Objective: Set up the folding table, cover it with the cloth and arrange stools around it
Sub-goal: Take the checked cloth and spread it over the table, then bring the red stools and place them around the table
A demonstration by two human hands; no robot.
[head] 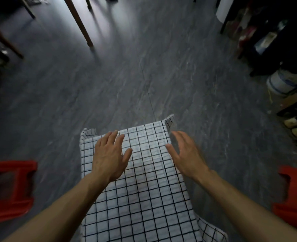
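No readable text, labels, brand names, numbers or signs appear anywhere in this view. The blurred items along the right edge are too dark and soft to show any lettering.

We see the cloth [144, 180] as a thin woven fabric — white, matt, printed with a fine black grid, its corners falling soft and limp. Both stools, the left stool [8, 191] and the right stool [292, 203], look like moulded red plastic with a smooth, faintly shiny skin. The floor [126, 75] we take for grey stone-look tile or vinyl — veined, smooth, with a dull sheen where light strikes it. The chair leg [79, 23] looks like brown wood, plain and satin. The jar [280, 82] at the right seems glazed ceramic, white with blue.
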